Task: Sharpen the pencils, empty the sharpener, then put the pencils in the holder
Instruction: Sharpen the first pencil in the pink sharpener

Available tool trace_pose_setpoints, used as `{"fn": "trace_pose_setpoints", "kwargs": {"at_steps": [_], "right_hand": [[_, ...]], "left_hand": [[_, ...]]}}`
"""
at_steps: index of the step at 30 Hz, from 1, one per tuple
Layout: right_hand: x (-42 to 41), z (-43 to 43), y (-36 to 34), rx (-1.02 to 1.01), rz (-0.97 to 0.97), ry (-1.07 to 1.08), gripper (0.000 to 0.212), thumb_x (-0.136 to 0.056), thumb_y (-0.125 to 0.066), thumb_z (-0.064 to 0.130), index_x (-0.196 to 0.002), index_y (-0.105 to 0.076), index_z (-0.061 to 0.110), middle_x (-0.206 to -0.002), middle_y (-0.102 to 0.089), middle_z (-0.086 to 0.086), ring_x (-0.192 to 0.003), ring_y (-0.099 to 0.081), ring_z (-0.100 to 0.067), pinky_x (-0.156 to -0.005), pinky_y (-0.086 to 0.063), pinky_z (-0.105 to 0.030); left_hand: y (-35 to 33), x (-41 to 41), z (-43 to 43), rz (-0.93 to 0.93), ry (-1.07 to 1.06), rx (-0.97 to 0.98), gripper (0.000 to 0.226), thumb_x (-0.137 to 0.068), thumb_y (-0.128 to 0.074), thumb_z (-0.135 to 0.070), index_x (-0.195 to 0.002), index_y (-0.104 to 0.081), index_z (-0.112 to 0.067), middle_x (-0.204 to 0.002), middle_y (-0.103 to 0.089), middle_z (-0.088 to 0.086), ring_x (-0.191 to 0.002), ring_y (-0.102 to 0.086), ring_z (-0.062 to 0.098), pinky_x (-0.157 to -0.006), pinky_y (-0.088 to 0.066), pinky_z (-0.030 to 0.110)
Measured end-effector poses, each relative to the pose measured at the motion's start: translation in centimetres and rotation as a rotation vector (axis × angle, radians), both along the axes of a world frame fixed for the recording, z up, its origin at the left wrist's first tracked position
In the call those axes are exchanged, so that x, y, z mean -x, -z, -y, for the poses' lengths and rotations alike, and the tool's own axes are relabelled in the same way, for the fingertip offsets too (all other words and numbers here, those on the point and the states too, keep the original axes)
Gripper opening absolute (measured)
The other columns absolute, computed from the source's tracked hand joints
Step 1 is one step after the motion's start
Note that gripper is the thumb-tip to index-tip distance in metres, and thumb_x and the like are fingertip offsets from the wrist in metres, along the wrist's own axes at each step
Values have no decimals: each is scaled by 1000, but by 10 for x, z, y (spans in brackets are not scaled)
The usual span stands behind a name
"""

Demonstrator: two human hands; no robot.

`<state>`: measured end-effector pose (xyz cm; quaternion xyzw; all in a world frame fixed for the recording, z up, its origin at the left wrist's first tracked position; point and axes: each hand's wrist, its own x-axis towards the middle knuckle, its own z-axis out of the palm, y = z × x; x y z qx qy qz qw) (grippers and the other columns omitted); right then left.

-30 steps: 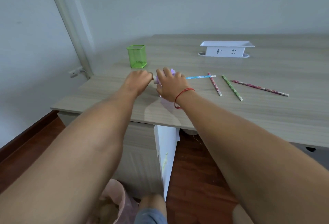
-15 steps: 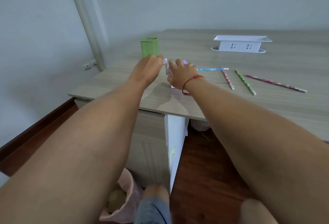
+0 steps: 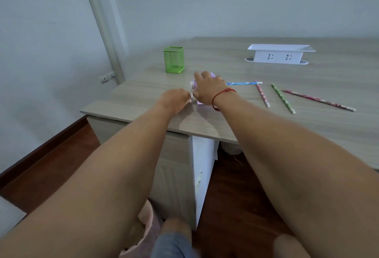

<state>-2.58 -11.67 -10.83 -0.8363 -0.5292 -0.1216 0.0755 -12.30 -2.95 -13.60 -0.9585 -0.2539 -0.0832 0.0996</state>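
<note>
A small purple sharpener (image 3: 212,75) stands on the wooden desk (image 3: 307,126), mostly hidden under my right hand (image 3: 208,90), which grips its body from above. My left hand (image 3: 176,99) pinches the white crank handle (image 3: 192,90) on the sharpener's left side. A blue pencil (image 3: 244,83) pokes out of the sharpener's right side, lying level. Three more pencils lie to the right: a pink one (image 3: 262,95), a green one (image 3: 283,99) and a long red patterned one (image 3: 319,100). The green mesh holder (image 3: 174,60) stands behind my hands.
A white socket box (image 3: 279,53) sits at the back of the desk. The desk's front edge is just below my forearms. A bin with a pink bag (image 3: 143,229) stands on the wood floor beside the white cabinet.
My left hand has dropped from the top of the crank's turn to the bottom, while my right hand kept its hold on the sharpener. The camera shifted left.
</note>
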Motion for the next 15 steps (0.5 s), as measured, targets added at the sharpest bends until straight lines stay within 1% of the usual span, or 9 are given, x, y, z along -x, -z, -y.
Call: {"fn": "trace_pose_setpoints", "kwargs": {"at_steps": [3, 6, 8, 10, 12, 15], "right_hand": [[-1, -2, 5, -43, 4, -1, 44, -98, -36, 31, -136, -39, 9, -139, -43, -14, -120, -49, -40, -97, -42, -45], [-7, -4, 5, -28, 7, -33, 44, -98, -39, 33, -135, -39, 10, -137, -44, -14, -121, -50, -38, -96, -43, -46], [-10, -1, 3, -45, -14, -65, 47, -97, -46, 35, -136, -38, 9, -135, -46, -14, -119, -53, -37, -93, -46, -45], [-9, 3, 1, -97, -61, -71, 51, -94, -54, 38, -133, -41, 8, -133, -46, -15, -111, -57, -38, -89, -48, -43], [-8, 7, 2, -125, -10, -46, 49, -94, -53, 41, -130, -45, 8, -132, -45, -14, -107, -60, -38, -86, -48, -41], [-4, 6, 5, -117, 90, -5, 42, -97, -46, 37, -129, -47, 9, -131, -47, -14, -106, -61, -37, -86, -48, -42]], "left_hand": [[-2, -11, -4, -15, -73, -24, 29, -99, -40, -13, -112, -63, -1, -117, -64, 20, -110, -60, 38, -88, -46, 42], [1, -14, -5, -33, -69, -41, 28, -98, -40, -9, -110, -64, -1, -114, -65, 21, -107, -61, 37, -87, -47, 42], [3, -14, -9, -19, -56, -46, 29, -98, -39, -9, -109, -64, -1, -112, -65, 21, -105, -62, 37, -85, -47, 41], [4, -13, -12, -16, -42, -44, 29, -98, -39, -10, -109, -65, -3, -111, -65, 19, -104, -63, 36, -83, -48, 40], [5, -13, -12, -23, -28, -51, 29, -98, -39, -10, -108, -65, -3, -110, -65, 19, -102, -63, 36, -81, -48, 40], [6, -13, -10, -16, -61, -62, 28, -98, -39, -10, -108, -64, -1, -110, -65, 19, -103, -63, 36, -81, -48, 40]]}}
